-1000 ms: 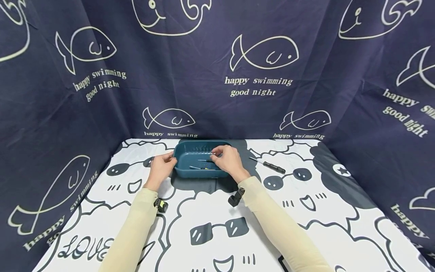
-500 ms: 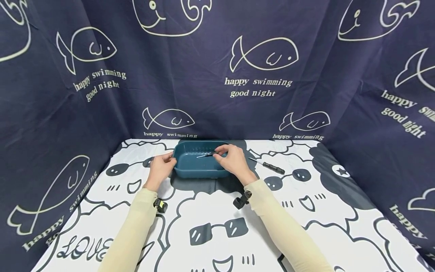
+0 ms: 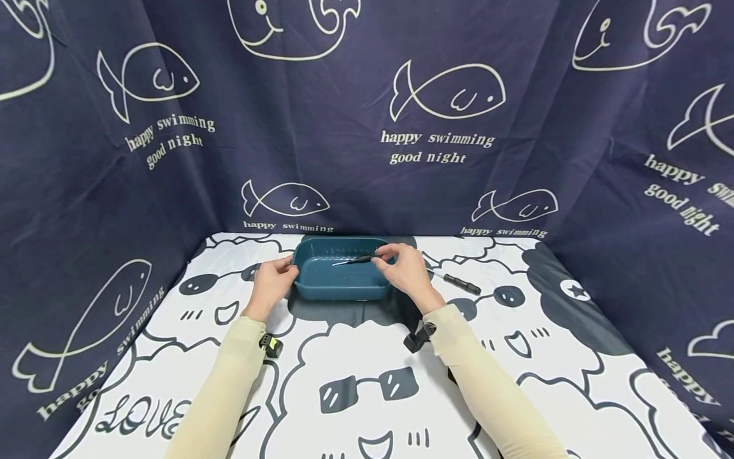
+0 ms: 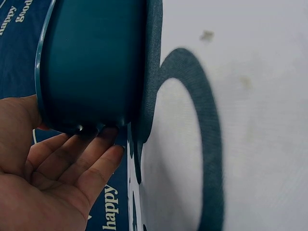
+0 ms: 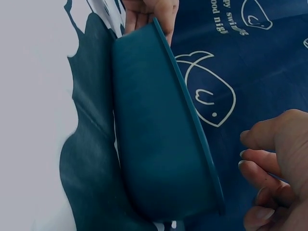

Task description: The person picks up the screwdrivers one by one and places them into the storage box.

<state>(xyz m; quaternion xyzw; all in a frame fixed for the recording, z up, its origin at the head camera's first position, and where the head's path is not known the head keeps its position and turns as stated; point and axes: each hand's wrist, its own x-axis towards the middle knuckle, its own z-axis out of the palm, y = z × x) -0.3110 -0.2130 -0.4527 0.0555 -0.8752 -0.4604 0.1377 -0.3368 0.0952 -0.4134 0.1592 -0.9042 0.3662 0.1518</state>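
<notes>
A teal plastic bin (image 3: 341,293) sits toward the back of the table in the head view. My left hand (image 3: 272,284) grips its left end, thumb at the rim and fingers against the outer wall, as the left wrist view shows. Over the bin's right half, my right hand (image 3: 404,271) pinches the black handle end of a small screwdriver (image 3: 360,259). Its thin metal shaft points left across the bin. In the right wrist view, the curled fingers (image 5: 264,168) are beyond the bin's rim, and the screwdriver is not seen there.
Another screwdriver (image 3: 462,284), black-handled, lies on the table to the right of the bin, its shaft tip partly behind my right hand. A white tablecloth (image 3: 367,344) with cartoon prints covers the table. A dark blue curtain (image 3: 355,146) with fish prints stands behind it.
My right hand has lifted the small screwdriver from low in the bin and moved right with it. Thin pieces seen on the bin's floor no longer show there. The left hand stays put.
</notes>
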